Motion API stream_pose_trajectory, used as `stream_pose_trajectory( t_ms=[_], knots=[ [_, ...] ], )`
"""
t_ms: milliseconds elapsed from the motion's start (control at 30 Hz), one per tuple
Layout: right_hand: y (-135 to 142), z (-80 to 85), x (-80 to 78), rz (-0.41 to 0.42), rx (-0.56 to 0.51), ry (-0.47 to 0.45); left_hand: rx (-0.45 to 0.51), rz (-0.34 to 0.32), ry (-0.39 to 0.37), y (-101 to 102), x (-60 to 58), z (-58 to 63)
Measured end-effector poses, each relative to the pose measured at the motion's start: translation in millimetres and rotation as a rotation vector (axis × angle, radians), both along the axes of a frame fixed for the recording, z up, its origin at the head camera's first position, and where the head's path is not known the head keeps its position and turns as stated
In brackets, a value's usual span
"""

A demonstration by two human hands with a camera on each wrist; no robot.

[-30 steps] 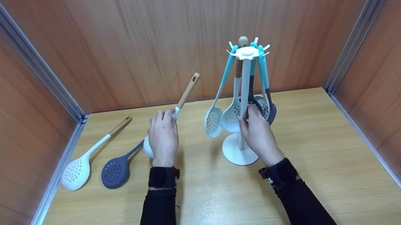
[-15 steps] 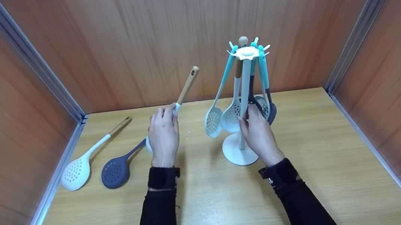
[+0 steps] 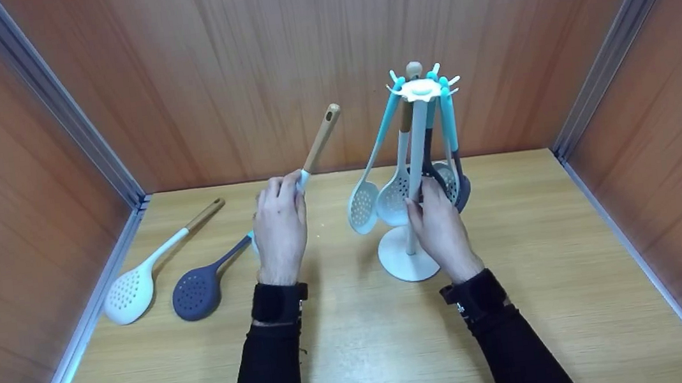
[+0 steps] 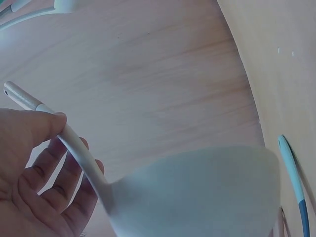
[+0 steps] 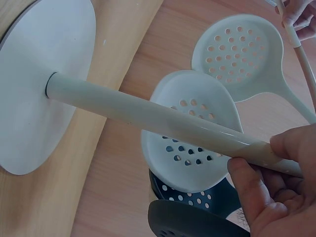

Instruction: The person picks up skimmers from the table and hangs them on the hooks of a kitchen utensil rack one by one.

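Observation:
My left hand (image 3: 281, 230) holds a white cooking utensil (image 3: 320, 136) by its white neck, thumb on one side and fingers on the other. Its wooden handle points up and away; the broad, unpierced head (image 4: 197, 192) fills the lower left wrist view and is mostly hidden behind the hand in the head view. My right hand (image 3: 441, 225) grips the pole (image 5: 148, 116) of a white utensil stand (image 3: 407, 267). From its hooks hang several pierced utensils, among them a white skimmer (image 5: 239, 54) with a turquoise handle and a white one (image 3: 394, 198) with a wooden handle.
At the left of the table lie a white skimmer (image 3: 129, 296) with a wooden handle and a dark blue skimmer (image 3: 196, 293), its turquoise handle end (image 4: 291, 168) beside my left hand. Wooden panels (image 3: 269, 65) close off the back and both sides.
My left hand has raised the utensil slightly, and its handle now stands steeper and higher. More of the dark blue skimmer's handle shows. The right hand and the stand have not moved.

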State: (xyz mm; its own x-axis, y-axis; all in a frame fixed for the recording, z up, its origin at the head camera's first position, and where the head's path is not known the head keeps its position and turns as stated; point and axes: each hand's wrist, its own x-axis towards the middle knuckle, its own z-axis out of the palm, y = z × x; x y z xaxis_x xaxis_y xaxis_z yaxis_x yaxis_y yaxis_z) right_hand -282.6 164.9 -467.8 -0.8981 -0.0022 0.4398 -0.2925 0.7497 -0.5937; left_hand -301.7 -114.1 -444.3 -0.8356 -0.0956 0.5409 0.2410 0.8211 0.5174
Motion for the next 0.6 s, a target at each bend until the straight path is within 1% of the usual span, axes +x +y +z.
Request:
stream_pose_trajectory(
  t_ms=[67, 300, 600],
  knots=[
    [0.0, 0.0, 0.0, 0.002, 0.003, 0.007, -0.002, -0.001, 0.006, 0.4, 0.9, 1.2],
    [-0.1, -0.2, -0.5, 0.000, 0.011, 0.012, -0.020, -0.007, 0.064, 3.2, 2.8, 6.2],
    [0.1, 1.9, 0.0, 0.001, -0.004, -0.020, -0.009, -0.024, 0.053, 8.4, 8.7, 20.1]
  ],
)
